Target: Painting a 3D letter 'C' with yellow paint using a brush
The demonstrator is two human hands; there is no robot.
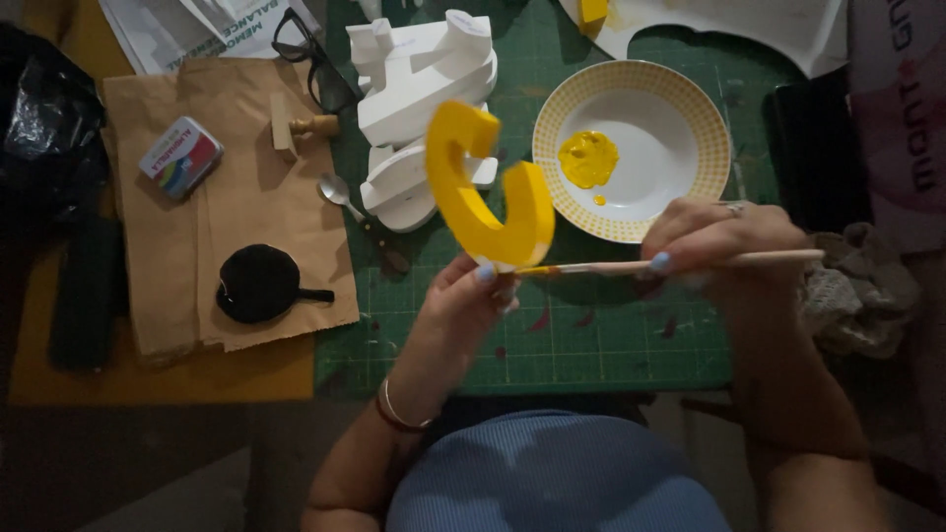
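1. The left hand (471,296) is closed around the lower edge of a yellow C-shaped letter (483,187), fingertips pinching its base, and holds it upright in the air above the green cutting mat (591,335).
2. The letter is thick and block-like, coated in bright yellow paint on its faces and edges. A small unpainted whitish patch shows at its bottom corner, just by the fingertips. Its opening faces up and to the right.
3. The right hand (719,241) is closed on a thin wooden paintbrush (690,263), held almost level. The brush tip, tinged yellow, touches the bottom of the letter near the bare patch.
4. Behind the letter, on the mat, lies a stack of white unpainted letters (414,89).
5. Just right of the letter stands a white plate with a yellow dotted rim (680,108), holding a blob of yellow paint (588,158).
6. On the left, a sheet of brown paper (246,197) covers part of the table (148,379). On it lie a black round piece with a short handle (258,283), a small colourful tin (180,156) and a wooden stamp (301,126).
7. Black glasses (315,59) lie at the paper's top edge, and a metal spoon (340,192) lies beside the white letters.
8. A crumpled cloth (852,286) lies at the far right, near the brush handle's end.
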